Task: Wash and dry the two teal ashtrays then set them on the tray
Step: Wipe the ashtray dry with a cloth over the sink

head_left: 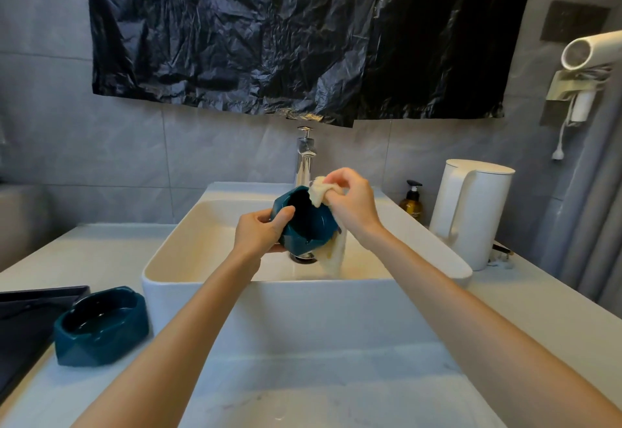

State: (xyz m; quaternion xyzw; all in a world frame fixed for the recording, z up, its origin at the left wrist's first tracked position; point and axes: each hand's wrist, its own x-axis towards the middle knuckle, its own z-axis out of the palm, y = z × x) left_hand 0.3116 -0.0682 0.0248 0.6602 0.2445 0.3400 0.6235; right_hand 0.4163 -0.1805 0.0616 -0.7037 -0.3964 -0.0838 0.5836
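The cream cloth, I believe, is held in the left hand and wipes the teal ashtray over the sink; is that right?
Not quite: in the head view the right hand holds the cream cloth, while the left hand grips the teal ashtray; the wiping over the sink is as you say.

Faced grey tiled wall [101, 144] draped with crinkled black plastic sheet [303, 33]. Saw white hairdryer [592, 49] mounted at right, above pale desk [538, 309].
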